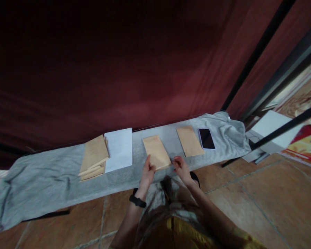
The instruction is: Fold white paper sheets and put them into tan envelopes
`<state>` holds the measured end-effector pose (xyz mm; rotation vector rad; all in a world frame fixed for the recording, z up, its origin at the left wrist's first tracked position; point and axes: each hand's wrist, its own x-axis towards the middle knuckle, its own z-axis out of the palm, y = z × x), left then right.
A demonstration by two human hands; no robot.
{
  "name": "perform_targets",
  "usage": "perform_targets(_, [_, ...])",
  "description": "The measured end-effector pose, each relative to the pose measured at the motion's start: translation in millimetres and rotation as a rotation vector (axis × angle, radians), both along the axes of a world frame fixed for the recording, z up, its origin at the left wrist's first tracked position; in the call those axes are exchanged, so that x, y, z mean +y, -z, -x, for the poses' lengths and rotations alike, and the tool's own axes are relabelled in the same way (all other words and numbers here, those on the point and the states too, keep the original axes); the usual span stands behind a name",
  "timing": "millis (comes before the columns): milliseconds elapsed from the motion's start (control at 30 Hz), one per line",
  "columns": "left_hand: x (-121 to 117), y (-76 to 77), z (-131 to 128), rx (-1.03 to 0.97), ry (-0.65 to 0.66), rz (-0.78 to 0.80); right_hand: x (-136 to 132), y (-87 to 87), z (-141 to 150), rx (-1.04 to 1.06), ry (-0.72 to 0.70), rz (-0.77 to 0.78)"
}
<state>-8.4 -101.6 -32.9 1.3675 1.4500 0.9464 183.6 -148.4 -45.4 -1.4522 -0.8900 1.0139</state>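
A brown paper envelope (157,150) lies at a slant on the grey cloth in front of me. My left hand (148,169) grips its near left edge, thumb on top, with a dark band round the wrist. Just off the envelope's near right corner is my right hand (181,167), its fingers curled in close together; whether anything small is between them is hidden. To the right lies another brown envelope (190,141), flat and apart from both hands. Further left, a loose pile of brown envelopes (93,155) overlaps the edge of white paper (119,150).
A grey cloth (54,173) covers the long narrow bench. A phone (207,139) lies towards its right end. Dark red curtain-like material (145,86) rises behind. Black poles (256,55) stand at right, near white boards (272,129) and a red-yellow printed item (307,145).
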Motion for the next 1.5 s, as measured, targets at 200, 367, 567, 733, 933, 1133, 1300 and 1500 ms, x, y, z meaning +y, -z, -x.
perform_targets(200, [-1.7,5.3,12.7,0.415,0.005,-0.201,11.3,-4.0,-7.1,-0.672,-0.215,-0.250])
perform_targets(367, [-10.7,-3.5,6.2,0.752,0.094,-0.362,21.9,-1.0,-6.4,-0.892,-0.381,-0.317])
perform_targets(567, [34.7,-4.2,-17.3,0.817,0.305,-0.481,20.2,0.7,-7.4,-0.925,-0.420,-0.295])
perform_targets(733, [96.7,-2.6,-31.1,0.891,0.335,-0.418,20.0,-1.7,-8.2,-0.922,-0.430,-0.279])
perform_targets(933, [116.4,5.7,-35.0,0.912,0.434,-0.432,21.2,-2.6,-8.3,-0.904,-0.433,-0.305])
perform_targets(1133, [97.7,8.0,-29.5,0.861,0.540,-0.506,21.5,-1.4,-5.3,-0.892,-0.422,-0.293])
perform_targets(1300, [84.6,8.9,-24.0,0.834,0.587,-0.525,22.3,1.3,-5.1,-0.899,-0.425,-0.296])
perform_targets(1500, [68.3,15.3,-16.5,0.877,0.639,-0.575,22.2,6.0,-5.0,-0.905,-0.403,-0.314])
